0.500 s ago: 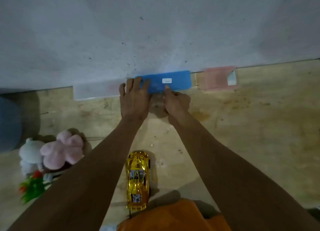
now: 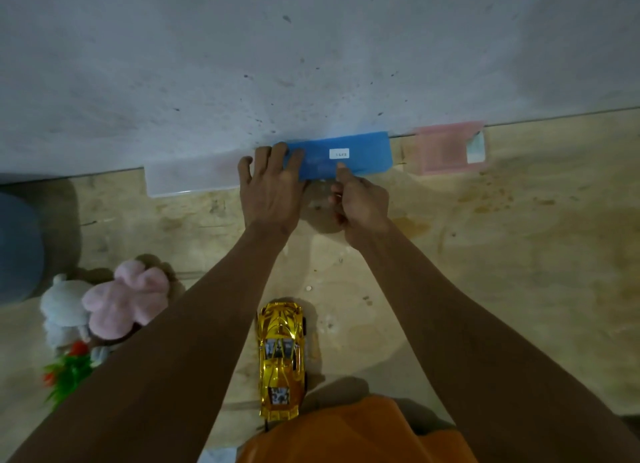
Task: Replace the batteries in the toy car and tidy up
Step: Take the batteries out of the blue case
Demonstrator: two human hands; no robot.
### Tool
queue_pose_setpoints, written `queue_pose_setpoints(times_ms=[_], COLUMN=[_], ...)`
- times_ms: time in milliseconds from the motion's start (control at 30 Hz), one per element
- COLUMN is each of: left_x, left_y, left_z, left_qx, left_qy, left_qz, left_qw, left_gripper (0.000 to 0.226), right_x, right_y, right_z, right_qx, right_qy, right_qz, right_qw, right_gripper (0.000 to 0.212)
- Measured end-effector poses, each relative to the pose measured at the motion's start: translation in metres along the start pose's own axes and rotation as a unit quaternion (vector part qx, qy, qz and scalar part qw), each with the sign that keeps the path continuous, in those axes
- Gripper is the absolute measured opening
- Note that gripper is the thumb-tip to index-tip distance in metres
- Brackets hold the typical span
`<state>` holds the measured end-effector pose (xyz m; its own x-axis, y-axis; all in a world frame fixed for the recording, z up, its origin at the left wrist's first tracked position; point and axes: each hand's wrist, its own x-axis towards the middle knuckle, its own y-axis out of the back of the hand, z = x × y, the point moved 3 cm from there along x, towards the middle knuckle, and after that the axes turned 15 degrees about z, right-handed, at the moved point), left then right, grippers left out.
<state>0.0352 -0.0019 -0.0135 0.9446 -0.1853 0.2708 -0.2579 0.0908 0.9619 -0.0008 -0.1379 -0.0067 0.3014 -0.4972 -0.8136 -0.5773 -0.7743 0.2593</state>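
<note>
A shiny gold toy car (image 2: 282, 360) stands on its wheels on the floor between my forearms, nose pointing away from me. A flat blue box (image 2: 360, 156) with a small white label lies against the wall. My left hand (image 2: 272, 188) rests flat with fingers spread on the box's left end. My right hand (image 2: 360, 206) is curled at the box's near edge, thumb tip touching the lid; what its fingers pinch is hidden. No batteries show.
A clear plastic box (image 2: 190, 178) lies left of the blue one, a pink box (image 2: 448, 147) to its right, all along the grey wall. Plush toys (image 2: 114, 303) and a green plastic plant (image 2: 67, 376) sit at the left. Orange cloth (image 2: 353, 431) covers my lap.
Both hands stay on the blue box; my right hand has shifted slightly at its near edge. The car has not moved.
</note>
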Motion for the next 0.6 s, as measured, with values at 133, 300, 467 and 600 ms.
queue_pose_setpoints(times_ms=[133, 300, 467, 600], left_x=[-0.003, 0.003, -0.011, -0.012], left_y=[-0.003, 0.003, 0.011, 0.017], left_z=[-0.001, 0.004, 0.001, -0.003], left_qx=[0.020, -0.005, 0.025, 0.036], left_qy=[0.001, 0.018, 0.007, -0.007], left_qz=[0.017, 0.054, 0.069, 0.064], left_qw=[1.000, 0.998, 0.997, 0.997], left_gripper=[0.046, 0.072, 0.081, 0.089], right_x=[-0.005, -0.008, -0.007, 0.000], right_y=[-0.002, -0.001, 0.001, 0.007], right_z=[-0.006, -0.025, -0.045, -0.059], right_qx=[0.003, 0.029, 0.002, -0.016], right_qy=[-0.024, 0.007, 0.047, 0.064], right_qz=[0.026, 0.008, -0.013, -0.047], right_qw=[0.999, 1.000, 0.999, 0.997], right_gripper=[0.024, 0.030, 0.036, 0.028])
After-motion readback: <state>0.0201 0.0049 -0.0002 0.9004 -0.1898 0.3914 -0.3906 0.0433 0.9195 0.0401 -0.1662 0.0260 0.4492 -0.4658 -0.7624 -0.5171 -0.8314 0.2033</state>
